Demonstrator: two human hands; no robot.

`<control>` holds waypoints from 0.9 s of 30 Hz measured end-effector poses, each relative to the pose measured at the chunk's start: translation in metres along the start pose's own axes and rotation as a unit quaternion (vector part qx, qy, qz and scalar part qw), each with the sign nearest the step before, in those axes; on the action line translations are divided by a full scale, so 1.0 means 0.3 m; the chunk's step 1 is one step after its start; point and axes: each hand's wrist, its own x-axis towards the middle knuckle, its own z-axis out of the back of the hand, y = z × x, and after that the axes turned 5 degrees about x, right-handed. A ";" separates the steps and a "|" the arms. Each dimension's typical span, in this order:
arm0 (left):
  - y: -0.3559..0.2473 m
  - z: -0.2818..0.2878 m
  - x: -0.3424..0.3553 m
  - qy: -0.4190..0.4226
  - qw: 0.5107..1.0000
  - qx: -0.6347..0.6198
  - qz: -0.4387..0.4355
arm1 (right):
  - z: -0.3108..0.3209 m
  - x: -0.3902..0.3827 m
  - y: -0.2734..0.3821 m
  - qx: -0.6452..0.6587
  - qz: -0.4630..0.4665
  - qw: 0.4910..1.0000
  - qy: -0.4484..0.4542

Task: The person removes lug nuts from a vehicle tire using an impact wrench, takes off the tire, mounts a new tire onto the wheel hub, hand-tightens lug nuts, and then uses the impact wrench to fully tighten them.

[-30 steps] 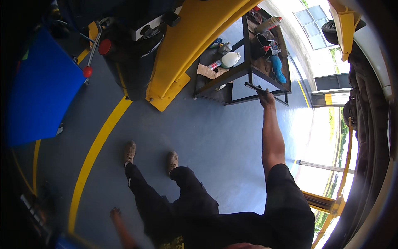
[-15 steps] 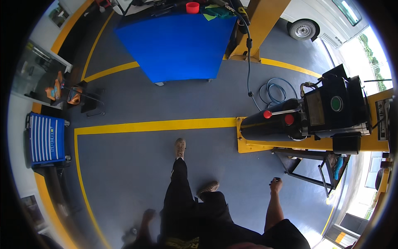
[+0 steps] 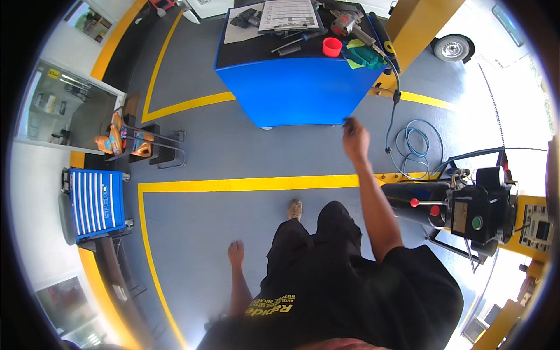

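Note:
My right hand [image 3: 356, 142] reaches forward over the floor, short of the blue workbench's [image 3: 291, 93] near side. Its fingers are closed round something small and dark that I cannot make out. On the bench's black top lie an air impact wrench [image 3: 345, 24] joined to a hose, a red round cup [image 3: 332, 47], green cloth or gloves [image 3: 366, 56], a screwdriver [image 3: 294, 41], a black socket [image 3: 289, 51] and a clipboard with a paper form [image 3: 287, 14]. Low at my left side hangs my left hand [image 3: 235, 253], fingers curled, with nothing visible in it.
To the right stands a black lift power unit [image 3: 483, 204] with red-knobbed lever; a coiled hose [image 3: 417, 143] lies beyond it. A yellow post [image 3: 417, 32] rises behind the bench. On the left are a blue tool cabinet [image 3: 96, 204] and a rack with orange jugs [image 3: 140, 144].
I have stepped forward, and the bench top has come into fuller view. My right hand has swung forward and up from beside me; the left arm has come forward too.

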 end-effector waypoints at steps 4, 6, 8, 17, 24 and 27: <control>-0.900 0.573 0.592 -0.076 0.956 -0.276 -0.059 | 0.087 0.656 0.074 -0.159 0.054 0.980 -0.104; -1.281 0.749 0.806 -0.134 0.940 -0.200 -0.242 | 0.085 0.950 0.053 -0.239 0.068 0.966 -0.071; -1.582 0.823 1.017 -0.209 0.905 -0.134 -0.345 | 0.029 1.183 -0.012 -0.297 0.032 0.954 0.038; -2.087 0.832 1.432 -0.213 0.926 0.125 -0.285 | -0.102 1.450 -0.198 -0.231 -0.033 0.952 0.200; -2.135 0.923 1.350 -0.180 0.888 -0.128 -0.404 | 0.304 1.131 -0.084 0.185 -0.053 0.977 0.095; -2.273 0.997 1.249 0.072 0.858 -0.367 -0.352 | 0.440 0.881 0.021 0.444 -0.159 0.880 0.051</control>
